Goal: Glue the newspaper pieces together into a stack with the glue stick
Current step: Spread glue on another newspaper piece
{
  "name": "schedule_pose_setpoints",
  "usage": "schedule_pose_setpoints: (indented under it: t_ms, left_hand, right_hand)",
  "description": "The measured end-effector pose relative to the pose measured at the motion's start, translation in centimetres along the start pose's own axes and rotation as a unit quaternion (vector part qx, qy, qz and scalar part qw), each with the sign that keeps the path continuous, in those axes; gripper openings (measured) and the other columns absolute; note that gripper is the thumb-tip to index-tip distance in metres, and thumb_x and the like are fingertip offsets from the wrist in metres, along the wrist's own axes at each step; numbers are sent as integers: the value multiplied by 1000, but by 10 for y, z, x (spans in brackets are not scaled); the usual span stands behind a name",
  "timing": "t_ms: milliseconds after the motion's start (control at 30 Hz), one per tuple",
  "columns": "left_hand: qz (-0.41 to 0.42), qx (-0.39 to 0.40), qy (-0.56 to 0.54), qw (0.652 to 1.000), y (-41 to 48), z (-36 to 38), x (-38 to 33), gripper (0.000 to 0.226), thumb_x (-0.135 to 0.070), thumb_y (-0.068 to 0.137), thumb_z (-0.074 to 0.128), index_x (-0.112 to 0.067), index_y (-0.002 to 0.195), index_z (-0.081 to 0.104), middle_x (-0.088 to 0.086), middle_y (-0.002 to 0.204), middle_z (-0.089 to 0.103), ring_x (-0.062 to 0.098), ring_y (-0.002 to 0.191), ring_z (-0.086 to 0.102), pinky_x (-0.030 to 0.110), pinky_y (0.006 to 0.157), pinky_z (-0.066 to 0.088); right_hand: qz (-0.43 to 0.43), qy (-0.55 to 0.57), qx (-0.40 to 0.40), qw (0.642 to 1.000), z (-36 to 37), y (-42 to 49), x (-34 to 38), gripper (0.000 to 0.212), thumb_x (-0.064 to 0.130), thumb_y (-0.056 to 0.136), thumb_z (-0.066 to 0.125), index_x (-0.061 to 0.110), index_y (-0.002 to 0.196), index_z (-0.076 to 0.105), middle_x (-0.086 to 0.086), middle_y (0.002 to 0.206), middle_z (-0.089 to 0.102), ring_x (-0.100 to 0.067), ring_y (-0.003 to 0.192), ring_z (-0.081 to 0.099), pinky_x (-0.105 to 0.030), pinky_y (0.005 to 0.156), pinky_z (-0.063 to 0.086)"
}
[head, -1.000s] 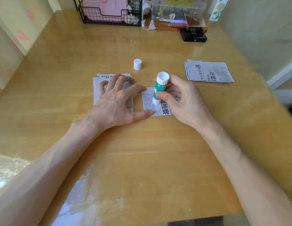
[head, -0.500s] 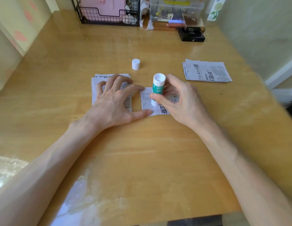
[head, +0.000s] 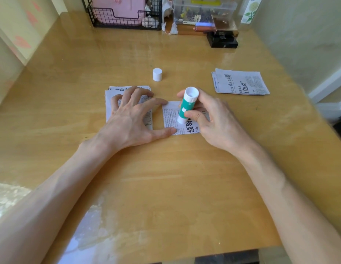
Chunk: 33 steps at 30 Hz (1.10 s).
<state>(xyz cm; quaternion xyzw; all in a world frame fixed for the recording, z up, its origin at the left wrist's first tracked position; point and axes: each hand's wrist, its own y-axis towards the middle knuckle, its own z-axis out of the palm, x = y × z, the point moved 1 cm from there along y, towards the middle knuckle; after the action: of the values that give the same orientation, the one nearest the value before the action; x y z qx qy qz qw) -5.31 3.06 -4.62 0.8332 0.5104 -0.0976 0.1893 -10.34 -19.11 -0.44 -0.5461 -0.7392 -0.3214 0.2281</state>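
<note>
Roughly midway, by the look | left hand spread, fingertips pressing the stack, thumb pinning a loose piece | right hand grips the uncapped glue stick, tip down on that piece | unglued pile lies far right.

Tilted uncapped green glue stick touches a newspaper piece between a left stack and right pile.

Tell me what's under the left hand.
The left hand rests spread on a pile of newspaper pieces, its thumb tip on the single piece beside it. The hand covers the pile's middle.
</note>
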Motion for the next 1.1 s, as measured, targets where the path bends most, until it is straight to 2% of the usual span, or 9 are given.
schedule_pose_setpoints:
  t_ms: [133, 300, 367, 500, 633, 733, 867, 1000, 1100]
  left_hand:
    - [-3, 4, 0, 1000, 0, -1, 0, 85, -100, 65, 45, -54, 137, 52, -14, 145, 41, 16, 149, 24, 45, 119, 17]
    - [0, 2, -1, 1000, -1, 0, 0, 84, -100, 66, 46, -55, 136, 52, -14, 144, 41, 16, 149, 24, 46, 119, 17]
    - [1, 2, -1, 1000, -1, 0, 0, 84, -101, 66, 45, -56, 136, 52, -14, 144, 41, 16, 149, 24, 45, 119, 16]
    - [0, 3, 2, 1000, 0, 0, 1, 85, -100, 66, 46, -55, 137, 52, -14, 145, 41, 16, 149, 24, 45, 118, 15]
    - [-1, 3, 1, 1000, 0, 0, 0, 85, -100, 66, 47, -54, 137, 52, -14, 145, 41, 16, 149, 24, 44, 118, 16]
    - [0, 3, 3, 1000, 0, 0, 0, 84, -100, 66, 47, -55, 137, 52, -13, 145, 42, 16, 149, 24, 46, 119, 17]
    - [-2, 7, 1, 1000, -1, -1, 0, 84, -101, 66, 46, -55, 136, 52, -13, 145, 42, 17, 149, 24, 47, 119, 18]
    - [-3, 7, -1, 1000, -1, -2, -1, 85, -101, 65, 45, -55, 137, 52, -13, 146, 42, 16, 149, 24, 47, 119, 17]
    - [-2, 6, -1, 1000, -1, -2, 0, 85, -101, 65, 45, -55, 137, 52, -13, 145, 42, 16, 149, 24, 48, 120, 18]
  right_hand:
    - [-8, -36, -21, 999, 1, 0, -1, 19, 17, 102, 68, 8, 117, 61, 1, 101, 71, -9, 95, 69, -37, 87, 54]
    - [-20, -63, -88, 994, -1, -1, 1, 31, 35, 96, 77, 10, 96, 58, 5, 92, 73, -8, 85, 70, -20, 78, 52]
    - [-19, -72, -93, 993, -1, -2, 1, 31, 34, 97, 77, 9, 96, 58, 5, 92, 73, -7, 85, 70, -21, 78, 53]
    - [-15, -81, -72, 994, -1, -2, 0, 25, 29, 99, 74, 10, 101, 59, 3, 95, 72, -14, 88, 69, -36, 81, 53]
    - [6, -79, -36, 996, -6, -2, -1, 21, 26, 100, 71, 12, 112, 61, 3, 100, 72, -14, 95, 70, -40, 85, 55]
    - [11, -77, -30, 997, -8, -3, -1, 21, 25, 101, 70, 12, 114, 61, 4, 101, 71, -11, 95, 69, -37, 87, 55]
    - [17, -84, -61, 994, -8, -2, -2, 21, 29, 100, 72, 13, 104, 59, 5, 96, 73, -9, 90, 69, -23, 82, 51]
    - [19, -88, -80, 993, -9, -2, -1, 24, 30, 98, 74, 12, 102, 59, 5, 94, 74, -8, 88, 70, -23, 81, 53]
    - [29, -87, -95, 991, -9, -3, 0, 24, 31, 97, 76, 12, 101, 61, 7, 93, 75, -6, 85, 70, -17, 78, 52]
